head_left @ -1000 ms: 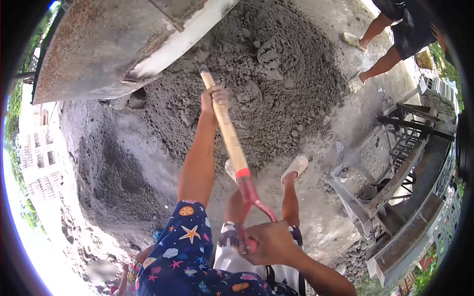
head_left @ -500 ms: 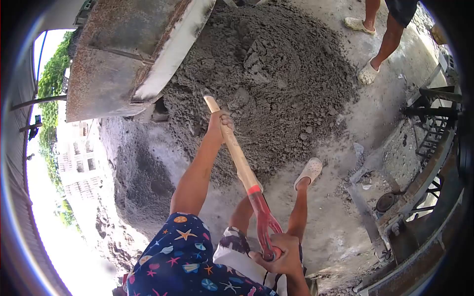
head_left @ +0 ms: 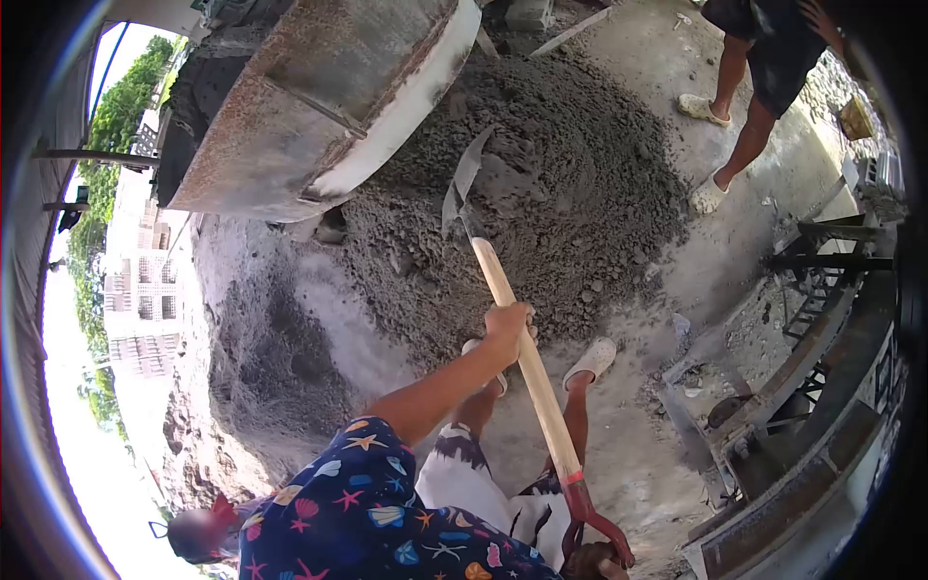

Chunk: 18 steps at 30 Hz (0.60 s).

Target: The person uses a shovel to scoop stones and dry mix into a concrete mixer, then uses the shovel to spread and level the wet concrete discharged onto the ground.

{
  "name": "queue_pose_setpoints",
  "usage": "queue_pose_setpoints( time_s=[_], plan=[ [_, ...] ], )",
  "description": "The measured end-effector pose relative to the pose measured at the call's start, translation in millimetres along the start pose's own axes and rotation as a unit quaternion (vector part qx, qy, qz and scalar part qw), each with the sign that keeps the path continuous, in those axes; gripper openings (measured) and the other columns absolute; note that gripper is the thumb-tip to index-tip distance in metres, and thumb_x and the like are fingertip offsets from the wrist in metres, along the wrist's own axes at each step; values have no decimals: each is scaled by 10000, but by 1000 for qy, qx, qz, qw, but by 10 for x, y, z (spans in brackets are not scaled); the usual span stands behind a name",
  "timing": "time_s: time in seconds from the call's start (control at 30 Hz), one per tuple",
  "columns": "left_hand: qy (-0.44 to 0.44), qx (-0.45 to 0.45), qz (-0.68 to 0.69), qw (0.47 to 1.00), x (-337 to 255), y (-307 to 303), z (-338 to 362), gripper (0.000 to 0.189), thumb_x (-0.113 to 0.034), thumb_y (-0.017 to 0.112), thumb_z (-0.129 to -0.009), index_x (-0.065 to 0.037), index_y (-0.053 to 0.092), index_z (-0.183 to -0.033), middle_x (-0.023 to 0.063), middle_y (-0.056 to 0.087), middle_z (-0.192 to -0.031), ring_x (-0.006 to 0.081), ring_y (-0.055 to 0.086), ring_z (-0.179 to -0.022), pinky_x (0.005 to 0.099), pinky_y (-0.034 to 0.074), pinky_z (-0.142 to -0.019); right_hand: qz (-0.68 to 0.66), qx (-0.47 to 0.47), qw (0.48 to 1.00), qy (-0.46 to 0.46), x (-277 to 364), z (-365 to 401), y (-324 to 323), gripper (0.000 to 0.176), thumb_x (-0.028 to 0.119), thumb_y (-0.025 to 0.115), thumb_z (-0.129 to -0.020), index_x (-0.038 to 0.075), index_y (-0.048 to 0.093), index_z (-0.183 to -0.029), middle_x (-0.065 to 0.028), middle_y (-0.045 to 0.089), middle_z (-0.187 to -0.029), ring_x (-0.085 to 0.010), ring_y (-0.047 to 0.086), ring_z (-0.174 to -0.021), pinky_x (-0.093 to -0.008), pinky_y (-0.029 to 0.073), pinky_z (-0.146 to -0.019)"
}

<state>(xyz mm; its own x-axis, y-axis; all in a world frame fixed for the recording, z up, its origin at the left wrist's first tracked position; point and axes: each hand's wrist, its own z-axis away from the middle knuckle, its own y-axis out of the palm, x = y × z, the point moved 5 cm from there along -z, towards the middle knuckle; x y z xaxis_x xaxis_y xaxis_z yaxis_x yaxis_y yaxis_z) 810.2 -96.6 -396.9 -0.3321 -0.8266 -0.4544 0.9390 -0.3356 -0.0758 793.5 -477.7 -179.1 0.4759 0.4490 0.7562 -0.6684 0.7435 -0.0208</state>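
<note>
A shovel (head_left: pixel 532 372) with a pale wooden shaft and a red D-shaped grip slants across the middle. My left hand (head_left: pixel 509 326) is wrapped round the middle of the shaft. At the bottom edge my right hand (head_left: pixel 592 561), partly cut off, is closed on the red grip. The grey metal blade (head_left: pixel 468 174) shows turned on its side, overlapping the heap of damp grey mix (head_left: pixel 590 184) beyond my feet. Little or no mix shows on the blade.
A rusty metal drum or hopper (head_left: pixel 290 126) with a whitish rim overhangs the heap on the left. Another person (head_left: pixel 759 68) stands at the upper right. Metal framework (head_left: pixel 802 406) lines the right side. A darker grey pile (head_left: pixel 275 338) lies left of my feet.
The shovel has been drawn back toward me, and its blade, hidden before, now shows. My left hand has moved right and down with the shaft, my right hand lower.
</note>
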Motion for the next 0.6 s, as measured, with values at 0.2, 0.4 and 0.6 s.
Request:
queue_pose_setpoints(
  time_s=[0.2,0.4,0.6],
  plan=[
    [-92,29,45,994,484,-18,828,119,-88,609,-823,-49,502,-789,60,506,-633,192,513,-472,383,435,-435,185,-213,946,-162,872,511,-438,212,162,695,-770,83,632,-957,-107,605,-678,-255,591,-618,-368,484,-651],
    [-267,233,380,854,465,377,2222,185,-76,524,-861,-109,457,-692,2,402,-592,171,453,-542,370,442,-593,405,-375,758,-347,2496,881,-256,217,185,719,-733,69,619,-887,-105,593,-674,-256,585,-624,-367,480,-646],
    [-212,380,526,731,-936,-42,1899,318,-227,501,-879,-147,402,-587,3,403,-557,177,430,-519,362,401,-536,467,-369,658,-460,3393,32,964,239,208,744,-695,55,606,-817,-103,581,-670,-257,579,-630,-366,476,-641]
  ],
)
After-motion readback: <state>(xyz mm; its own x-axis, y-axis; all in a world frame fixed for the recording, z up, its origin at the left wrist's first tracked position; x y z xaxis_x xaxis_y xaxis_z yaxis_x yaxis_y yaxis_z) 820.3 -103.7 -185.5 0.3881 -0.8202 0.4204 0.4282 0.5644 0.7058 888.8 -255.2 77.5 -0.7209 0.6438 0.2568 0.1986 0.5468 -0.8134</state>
